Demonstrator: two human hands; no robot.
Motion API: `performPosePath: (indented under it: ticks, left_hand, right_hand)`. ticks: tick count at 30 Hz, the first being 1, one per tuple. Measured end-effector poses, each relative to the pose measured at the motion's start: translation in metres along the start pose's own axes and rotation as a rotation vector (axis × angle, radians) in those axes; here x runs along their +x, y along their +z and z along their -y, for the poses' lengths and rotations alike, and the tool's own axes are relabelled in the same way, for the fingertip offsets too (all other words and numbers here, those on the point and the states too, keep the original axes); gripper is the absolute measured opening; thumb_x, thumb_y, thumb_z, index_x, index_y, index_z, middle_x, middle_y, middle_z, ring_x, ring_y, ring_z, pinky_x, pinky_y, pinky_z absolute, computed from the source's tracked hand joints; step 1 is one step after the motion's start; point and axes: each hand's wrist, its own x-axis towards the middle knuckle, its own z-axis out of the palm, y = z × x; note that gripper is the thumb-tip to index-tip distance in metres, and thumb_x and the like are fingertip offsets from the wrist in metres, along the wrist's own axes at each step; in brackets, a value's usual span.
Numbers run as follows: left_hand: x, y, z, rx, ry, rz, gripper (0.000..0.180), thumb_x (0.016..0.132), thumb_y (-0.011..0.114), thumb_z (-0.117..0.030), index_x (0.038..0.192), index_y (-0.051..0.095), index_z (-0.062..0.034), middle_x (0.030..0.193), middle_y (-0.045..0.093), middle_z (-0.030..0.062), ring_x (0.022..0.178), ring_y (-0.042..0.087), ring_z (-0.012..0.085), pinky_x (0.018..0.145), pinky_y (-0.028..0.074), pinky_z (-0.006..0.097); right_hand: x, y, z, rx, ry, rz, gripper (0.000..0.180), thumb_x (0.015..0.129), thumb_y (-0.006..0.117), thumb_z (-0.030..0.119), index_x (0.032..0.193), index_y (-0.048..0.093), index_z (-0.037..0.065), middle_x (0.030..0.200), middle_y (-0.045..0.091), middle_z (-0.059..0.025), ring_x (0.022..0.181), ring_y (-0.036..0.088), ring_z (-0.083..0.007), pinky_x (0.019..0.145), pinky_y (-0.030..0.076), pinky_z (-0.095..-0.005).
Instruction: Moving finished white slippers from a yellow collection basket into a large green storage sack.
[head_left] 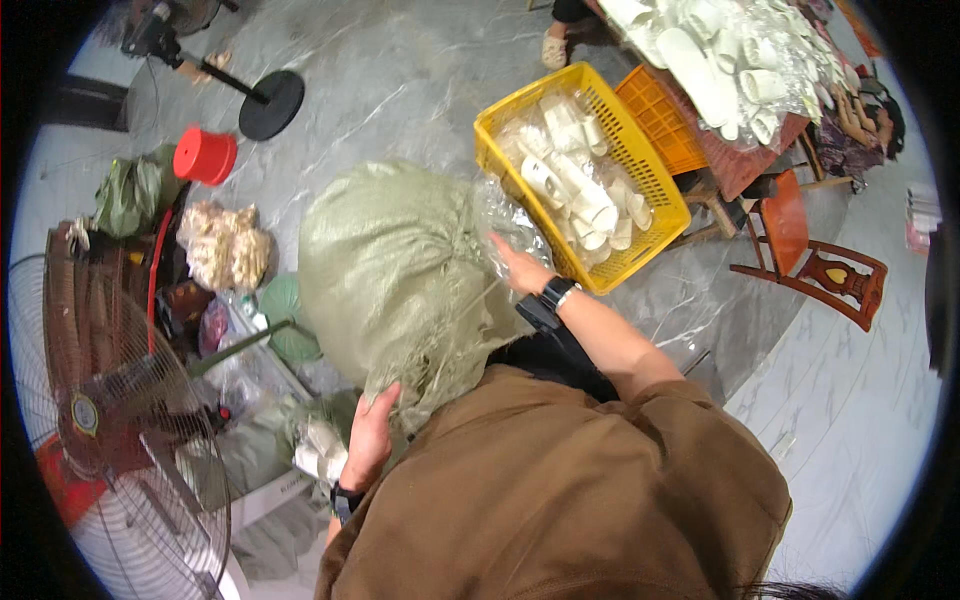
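A big pale-green woven sack (385, 270), full and bulging, rests against my body in the middle of the view. My left hand (372, 432) grips its lower edge from underneath. My right hand (520, 268) presses on the sack's upper right side, where clear plastic (505, 215) spills out of its mouth. Just beyond that hand stands a yellow plastic crate (610, 150) holding several white tube-shaped pieces in clear bags. Both wrists wear dark bands.
An orange crate (662, 118) sits behind the yellow one, under a table (745, 160) piled with white pieces. A wooden chair (815, 262) is at right. A standing fan (110, 400) is at lower left, with bags and a red bucket (205, 155) beyond it.
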Motion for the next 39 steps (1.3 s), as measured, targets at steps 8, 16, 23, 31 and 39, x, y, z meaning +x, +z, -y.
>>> performPosePath:
  ticks: [8,16,23,31,39]
  left_hand:
    - [0.020,-0.031,0.002,-0.330,-0.103,-0.036,0.033,0.090,0.054,-0.026,0.111,0.056,-0.0006,0.108,0.061,0.0071,0.099,0.056,0.0197,0.088,0.043,0.036]
    - [0.057,0.021,-0.032,0.872,0.137,0.166,0.030,0.085,0.060,-0.025,0.076,0.060,0.0031,0.084,0.061,0.0122,0.079,0.056,0.0257,0.069,0.045,0.035]
    - [0.089,0.100,-0.025,1.437,0.115,0.528,0.037,0.072,0.069,-0.033,0.078,0.060,0.0024,0.085,0.061,0.0218,0.085,0.058,0.0388,0.073,0.047,0.044]
    - [0.127,0.149,-0.053,1.689,0.256,0.327,0.060,0.066,0.072,-0.037,0.111,0.058,0.0003,0.104,0.061,0.0236,0.099,0.057,0.0372,0.082,0.046,0.045]
    - [0.268,0.231,0.017,1.561,0.393,-0.094,0.073,0.077,0.065,-0.048,0.127,0.043,0.0004,0.115,0.054,0.0243,0.107,0.053,0.0395,0.085,0.047,0.047]
  right_hand:
    - [-0.128,-0.157,-0.059,0.611,0.186,0.198,0.096,0.064,0.067,-0.004,0.145,0.017,0.006,0.134,0.047,-0.0121,0.085,0.061,-0.0149,0.064,0.051,-0.0277]
    - [-0.100,-0.158,-0.124,-0.251,0.328,-0.859,0.024,0.070,0.053,0.005,0.092,0.055,-0.006,0.078,0.060,-0.0288,0.069,0.065,-0.0346,0.061,0.052,-0.0416]
    - [-0.037,-0.149,-0.225,1.612,0.231,-0.356,0.020,0.080,0.059,0.003,0.099,0.055,0.003,0.081,0.059,-0.0079,0.072,0.060,-0.0220,0.064,0.050,-0.0283]
    - [-0.108,-0.203,-0.240,1.910,0.083,-0.148,0.044,0.092,0.048,0.037,0.114,0.052,-0.001,0.105,0.059,-0.0121,0.099,0.059,-0.0269,0.087,0.050,-0.0423]
    - [-0.145,-0.235,-0.315,1.321,0.320,-1.273,0.028,0.091,0.054,0.024,0.108,0.059,0.003,0.098,0.063,-0.0080,0.092,0.058,-0.0191,0.076,0.048,-0.0306]
